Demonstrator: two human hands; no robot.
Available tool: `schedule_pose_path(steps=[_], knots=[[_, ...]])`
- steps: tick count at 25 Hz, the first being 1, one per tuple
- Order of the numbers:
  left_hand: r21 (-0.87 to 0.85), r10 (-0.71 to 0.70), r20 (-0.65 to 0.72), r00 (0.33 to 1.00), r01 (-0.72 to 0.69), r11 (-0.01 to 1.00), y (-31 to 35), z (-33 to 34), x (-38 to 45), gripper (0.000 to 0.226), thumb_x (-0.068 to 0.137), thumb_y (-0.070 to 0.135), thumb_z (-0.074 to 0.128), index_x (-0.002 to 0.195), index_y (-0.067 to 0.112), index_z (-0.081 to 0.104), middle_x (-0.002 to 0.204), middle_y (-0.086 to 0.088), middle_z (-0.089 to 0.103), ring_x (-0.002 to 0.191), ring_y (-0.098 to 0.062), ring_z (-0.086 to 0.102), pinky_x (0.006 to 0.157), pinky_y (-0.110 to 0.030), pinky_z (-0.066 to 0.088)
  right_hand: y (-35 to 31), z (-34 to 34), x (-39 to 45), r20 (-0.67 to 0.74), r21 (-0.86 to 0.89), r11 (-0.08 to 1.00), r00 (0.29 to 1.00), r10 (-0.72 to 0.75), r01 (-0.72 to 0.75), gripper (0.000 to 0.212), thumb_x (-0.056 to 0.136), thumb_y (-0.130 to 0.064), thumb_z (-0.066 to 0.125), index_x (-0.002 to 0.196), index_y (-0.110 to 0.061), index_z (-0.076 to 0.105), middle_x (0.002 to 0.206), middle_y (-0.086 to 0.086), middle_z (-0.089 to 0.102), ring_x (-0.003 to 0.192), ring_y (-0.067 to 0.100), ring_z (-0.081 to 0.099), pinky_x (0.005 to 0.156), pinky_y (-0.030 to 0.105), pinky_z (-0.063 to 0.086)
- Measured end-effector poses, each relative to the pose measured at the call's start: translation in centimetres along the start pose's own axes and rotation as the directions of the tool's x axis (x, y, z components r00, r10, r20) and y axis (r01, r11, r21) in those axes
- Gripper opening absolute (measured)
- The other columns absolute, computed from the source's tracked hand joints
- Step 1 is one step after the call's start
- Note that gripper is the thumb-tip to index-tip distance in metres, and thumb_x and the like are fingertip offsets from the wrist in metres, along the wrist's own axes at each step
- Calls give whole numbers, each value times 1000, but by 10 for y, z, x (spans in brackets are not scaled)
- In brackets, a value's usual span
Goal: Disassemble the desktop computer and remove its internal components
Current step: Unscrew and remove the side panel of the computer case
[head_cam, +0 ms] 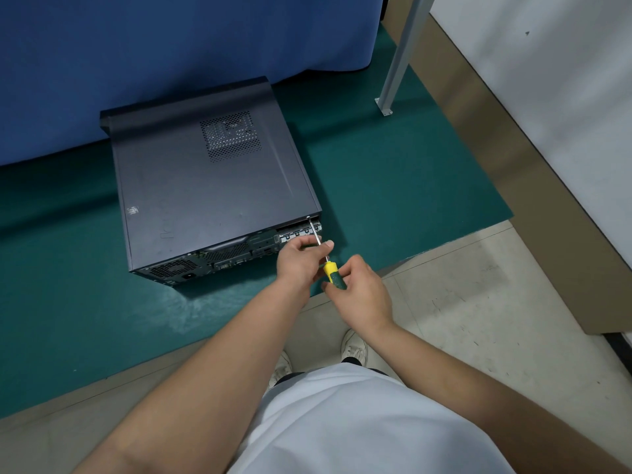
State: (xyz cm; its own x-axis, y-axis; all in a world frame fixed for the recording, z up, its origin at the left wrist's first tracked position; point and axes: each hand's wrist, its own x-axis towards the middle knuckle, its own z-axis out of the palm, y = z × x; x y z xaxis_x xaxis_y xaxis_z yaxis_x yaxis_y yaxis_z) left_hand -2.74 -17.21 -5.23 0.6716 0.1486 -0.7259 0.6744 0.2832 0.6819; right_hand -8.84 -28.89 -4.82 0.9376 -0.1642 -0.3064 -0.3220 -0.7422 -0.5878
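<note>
- Green matting [393, 186] is covering the floor, a blue curtain [171, 46] hanging at 12 o'clock.
- One computer [205, 186] is lying on it at 10 o'clock, lid still on, so the job is barely starting.
- One screwdriver [326, 260] is reaching its rear corner screw.
- Left hand [299, 260] is pinching the shaft; right hand [357, 289] is gripping the handle.
</note>
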Motion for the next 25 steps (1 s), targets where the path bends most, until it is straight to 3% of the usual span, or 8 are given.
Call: schedule_pose_path(steps=[3,5,7,10,15,18,21,25], knots=[[-9,13,-22,1000,-14,1000,0,-1,0,20,84,9,84,96,10,68,81,-5,72,67,-17,68,76,-36,63,-3,2,3,-3,22,999,1000,24,-24,37,80,-39,80,90,-25,47,85,-10,56,75,13,55,58,34,40],[-16,8,3,1000,-8,1000,4,-1,-1,15,87,6,81,95,5,69,83,-9,73,68,-19,69,72,-33,63,-1,0,4,176,282,943,976,127,-173,35,85,-36,80,95,-21,51,87,-3,61,68,10,58,58,33,48],[-29,-8,40,999,9,1000,8,0,-2,6,91,0,73,95,3,69,85,-11,72,68,-19,71,66,-29,62,4,-8,0,509,580,662,846,160,-474,28,94,-38,73,104,-17,58,92,6,66,65,12,64,56,31,56],[-62,-29,114,993,36,997,12,-5,-6,12,98,-5,60,102,3,68,91,-14,74,70,-19,74,64,-26,62,15,-18,-4,738,605,379,672,65,-701,43,104,-47,51,118,-9,65,88,8,69,65,16,63,51,25,52],[-104,-66,225,972,91,990,16,-13,-6,21,103,1,53,121,10,59,109,-16,77,87,-22,77,75,-32,58,12,-13,-4,621,670,423,773,131,-610,22,101,-29,62,106,-7,64,85,10,70,67,18,67,56,29,55],[67,-113,162,980,103,992,7,-11,-8,21,92,24,78,103,15,62,93,-5,77,79,-19,71,70,-34,57,6,-9,-6,576,677,473,806,136,-564,20,96,-24,72,101,-11,58,80,6,71,67,17,68,57,30,57],[114,-90,47,995,84,990,-4,-5,-8,27,82,23,87,91,12,64,79,-6,69,70,-18,63,68,-33,57,3,-8,-7,534,657,544,831,153,-522,31,90,-22,78,108,-12,54,78,2,70,66,14,66,58,29,56],[17,-71,117,991,70,997,0,-5,-8,13,90,14,79,92,4,72,87,-15,74,79,-24,67,83,-33,59,11,-12,-6,644,685,369,759,97,-628,33,97,-39,67,112,-11,59,80,5,68,63,14,62,51,22,50]])
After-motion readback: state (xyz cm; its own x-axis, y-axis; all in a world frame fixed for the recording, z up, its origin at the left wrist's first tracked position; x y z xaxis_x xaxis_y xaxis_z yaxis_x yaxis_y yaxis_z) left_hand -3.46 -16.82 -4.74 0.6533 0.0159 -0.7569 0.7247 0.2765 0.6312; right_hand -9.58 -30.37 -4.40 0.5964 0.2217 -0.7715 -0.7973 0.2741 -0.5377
